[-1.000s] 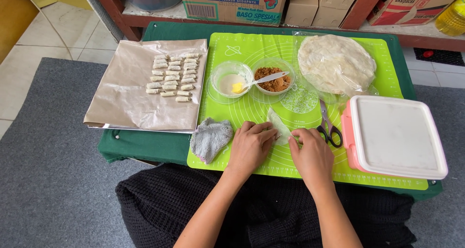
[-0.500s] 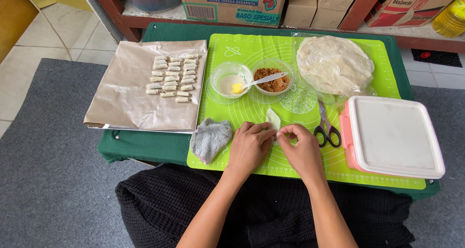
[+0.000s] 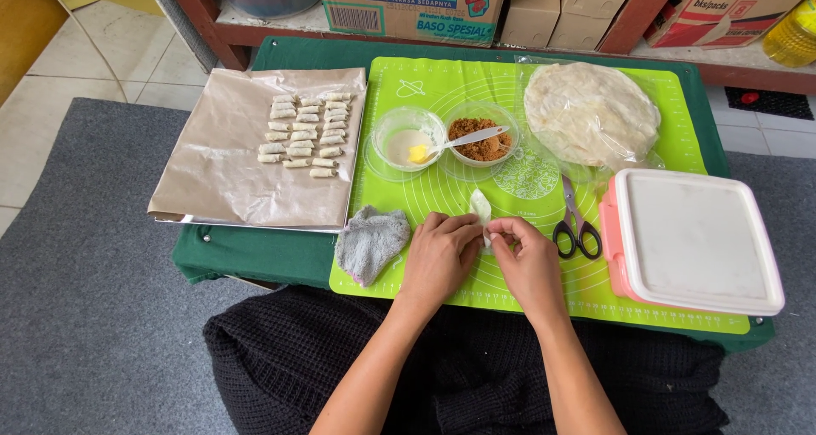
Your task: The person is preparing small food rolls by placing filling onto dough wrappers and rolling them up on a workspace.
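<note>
Thin white dough wrapper [image 3: 481, 209] is pinched between both hands, left hand [image 3: 439, 257] and right hand [image 3: 529, 261]. Many small rolls [image 3: 304, 135] already lie far left; a wrapper stack [image 3: 589, 112] waits above.

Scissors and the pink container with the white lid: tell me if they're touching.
Apart. The head view shows a strip of green mat between the scissors and the pink container.
</note>
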